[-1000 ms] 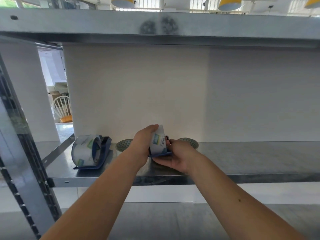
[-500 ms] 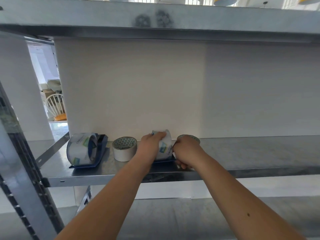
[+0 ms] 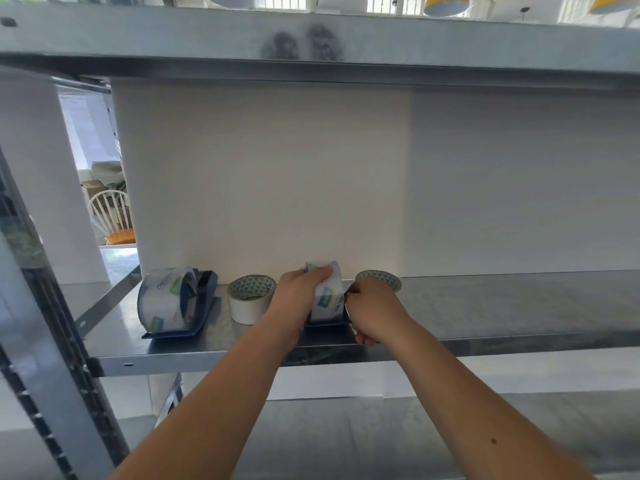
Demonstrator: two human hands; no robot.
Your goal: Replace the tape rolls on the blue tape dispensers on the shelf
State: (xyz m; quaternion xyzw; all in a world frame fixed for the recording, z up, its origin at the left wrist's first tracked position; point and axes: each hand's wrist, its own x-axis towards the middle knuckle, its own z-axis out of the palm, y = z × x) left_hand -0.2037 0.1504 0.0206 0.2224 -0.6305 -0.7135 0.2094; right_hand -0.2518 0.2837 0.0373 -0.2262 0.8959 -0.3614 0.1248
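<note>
**Both hands at the middle dispenser on the shelf**

On the metal shelf (image 3: 485,306), near its front edge, a blue tape dispenser (image 3: 327,324) sits flat with a clear tape roll (image 3: 327,299) standing upright in it. The left hand (image 3: 301,296) comes over the top of that roll, and its grip is closed round it, fingers curled across the upper rim. The right hand (image 3: 372,311) is pressed to the dispenser's right side with its fingers curled. The back of the hand hides what they clasp, so I cannot tell the state of that grip.

At the left end of the shelf, well apart from the hands, stands a second blue dispenser (image 3: 206,306) carrying its own clear roll (image 3: 166,301). Between the two dispensers a loose white roll (image 3: 251,301) with a patterned core lies flat, just beside the left wrist. Another patterned roll (image 3: 382,279) shows behind the right hand, partly covered by it. An upper shelf (image 3: 311,36) runs overhead, and a white chair (image 3: 110,216) shows through the gap at the far left.
</note>
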